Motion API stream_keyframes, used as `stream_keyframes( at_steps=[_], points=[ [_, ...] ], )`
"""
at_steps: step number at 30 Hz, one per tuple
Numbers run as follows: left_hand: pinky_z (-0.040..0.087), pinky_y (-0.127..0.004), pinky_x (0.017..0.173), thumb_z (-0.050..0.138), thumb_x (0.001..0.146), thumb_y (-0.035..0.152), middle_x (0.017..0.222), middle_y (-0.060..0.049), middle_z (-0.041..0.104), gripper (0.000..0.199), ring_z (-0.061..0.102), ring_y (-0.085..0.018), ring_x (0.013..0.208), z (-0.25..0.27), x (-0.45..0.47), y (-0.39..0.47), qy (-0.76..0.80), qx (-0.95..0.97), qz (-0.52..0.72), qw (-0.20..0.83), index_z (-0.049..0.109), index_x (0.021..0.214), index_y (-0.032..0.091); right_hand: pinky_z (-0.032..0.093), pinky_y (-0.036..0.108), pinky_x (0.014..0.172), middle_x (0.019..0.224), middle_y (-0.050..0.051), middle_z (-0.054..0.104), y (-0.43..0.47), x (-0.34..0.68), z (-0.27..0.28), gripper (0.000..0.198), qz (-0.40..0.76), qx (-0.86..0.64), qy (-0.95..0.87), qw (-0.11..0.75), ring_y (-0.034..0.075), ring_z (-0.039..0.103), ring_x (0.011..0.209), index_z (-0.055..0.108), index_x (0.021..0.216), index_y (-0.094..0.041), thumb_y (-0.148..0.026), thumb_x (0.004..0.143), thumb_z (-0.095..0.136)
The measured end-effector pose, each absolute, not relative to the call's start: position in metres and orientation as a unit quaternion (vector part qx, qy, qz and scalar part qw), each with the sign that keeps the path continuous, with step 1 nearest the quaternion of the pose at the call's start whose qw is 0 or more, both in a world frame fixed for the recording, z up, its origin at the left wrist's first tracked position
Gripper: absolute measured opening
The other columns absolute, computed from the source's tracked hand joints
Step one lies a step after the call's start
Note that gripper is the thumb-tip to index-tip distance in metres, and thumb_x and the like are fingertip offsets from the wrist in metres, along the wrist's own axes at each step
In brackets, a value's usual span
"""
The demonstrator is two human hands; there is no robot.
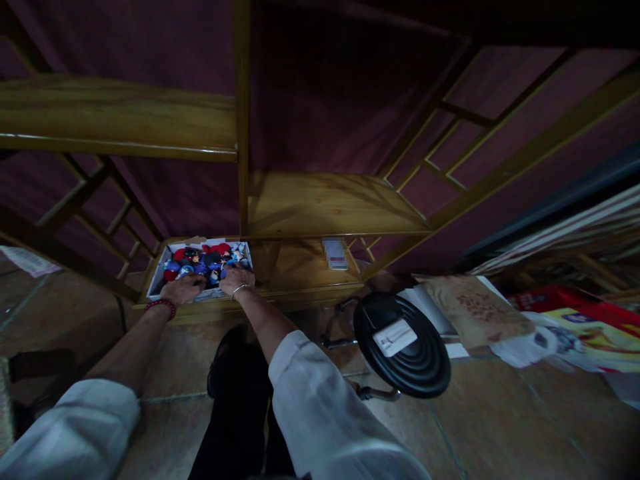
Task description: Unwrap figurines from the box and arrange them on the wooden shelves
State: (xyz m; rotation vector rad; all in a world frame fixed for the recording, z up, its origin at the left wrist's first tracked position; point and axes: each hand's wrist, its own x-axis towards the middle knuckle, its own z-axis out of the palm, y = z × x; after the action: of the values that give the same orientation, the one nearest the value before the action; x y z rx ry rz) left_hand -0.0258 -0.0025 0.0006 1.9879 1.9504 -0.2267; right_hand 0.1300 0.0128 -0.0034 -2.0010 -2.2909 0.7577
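A shallow white box (156, 280) sits on the lowest shelf at the left. It is filled with several small figures (203, 260) in red, blue, purple and black. My left hand (183, 288), with a red bead bracelet at the wrist, is closed over the front rim towards the left. Over the front right corner of the box my right hand (237, 277) is also closed, below it a silver bangle. The fingertips of both hands are partly hidden inside the box, and the dim light blurs the figures.
The wooden shelf unit (330, 203) rises in front, with an upper board (120, 120) above the box. A grey and white packet (336, 253) lies on the low shelf. At the right stand a round black stool (425, 360) and a red and yellow package (600, 333).
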Motion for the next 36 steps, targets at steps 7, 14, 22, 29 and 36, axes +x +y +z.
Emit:
stream_keyframes(
  at_steps=[7, 14, 22, 29, 36],
  points=[
    [0.038, -0.036, 0.089, 0.035, 0.076, 0.04, 0.13, -0.008, 0.041, 0.052, 0.048, -0.025, 0.11, 0.0051, -0.0217, -0.0038, 0.719, 0.657, -0.074, 0.212, 0.038, 0.125, 0.023, 0.044, 0.032, 0.081, 0.118, -0.003, 0.049, 0.0119, 0.1309, -0.0063, 0.041, 0.246, -0.636, -0.731, 0.021, 0.017, 0.058, 0.093, 0.05, 0.108, -0.039, -0.028, 0.068, 0.048],
    [0.033, -0.04, 0.094, 0.035, 0.076, 0.038, 0.137, -0.008, 0.032, 0.062, 0.039, -0.029, 0.119, -0.0009, -0.0247, 0.0023, 0.714, 0.653, -0.099, 0.231, 0.025, 0.135, 0.024, 0.044, 0.029, 0.079, 0.111, -0.004, 0.049, 0.01, 0.1313, -0.0047, 0.037, 0.238, -0.64, -0.73, 0.023, 0.015, 0.059, 0.086, 0.054, 0.101, -0.04, -0.028, 0.067, 0.05],
    [0.034, -0.043, 0.093, 0.031, 0.079, 0.036, 0.133, -0.004, 0.04, 0.05, 0.044, -0.028, 0.115, -0.0003, -0.0251, 0.0003, 0.696, 0.672, -0.079, 0.241, 0.039, 0.128, 0.029, 0.043, 0.03, 0.08, 0.114, -0.003, 0.048, 0.0101, 0.131, -0.0036, 0.033, 0.236, -0.643, -0.728, 0.023, 0.015, 0.058, 0.089, 0.055, 0.101, -0.038, -0.029, 0.069, 0.049],
    [0.039, -0.042, 0.088, 0.035, 0.077, 0.038, 0.126, -0.001, 0.046, 0.04, 0.051, -0.027, 0.106, -0.0006, -0.0263, -0.0028, 0.708, 0.668, -0.04, 0.228, 0.052, 0.113, 0.033, 0.042, 0.029, 0.081, 0.112, -0.004, 0.051, 0.0133, 0.1295, -0.0025, 0.03, 0.243, -0.643, -0.726, 0.017, 0.015, 0.058, 0.091, 0.059, 0.092, -0.035, -0.022, 0.067, 0.05],
    [0.037, -0.041, 0.089, 0.036, 0.077, 0.034, 0.117, -0.003, 0.054, 0.042, 0.051, -0.026, 0.106, -0.0031, -0.0266, -0.0041, 0.716, 0.661, -0.038, 0.221, 0.05, 0.116, 0.033, 0.043, 0.026, 0.08, 0.113, -0.002, 0.053, 0.0118, 0.1306, -0.001, 0.026, 0.241, -0.633, -0.735, 0.029, 0.015, 0.058, 0.092, 0.062, 0.087, -0.029, -0.018, 0.066, 0.05]
  ],
)
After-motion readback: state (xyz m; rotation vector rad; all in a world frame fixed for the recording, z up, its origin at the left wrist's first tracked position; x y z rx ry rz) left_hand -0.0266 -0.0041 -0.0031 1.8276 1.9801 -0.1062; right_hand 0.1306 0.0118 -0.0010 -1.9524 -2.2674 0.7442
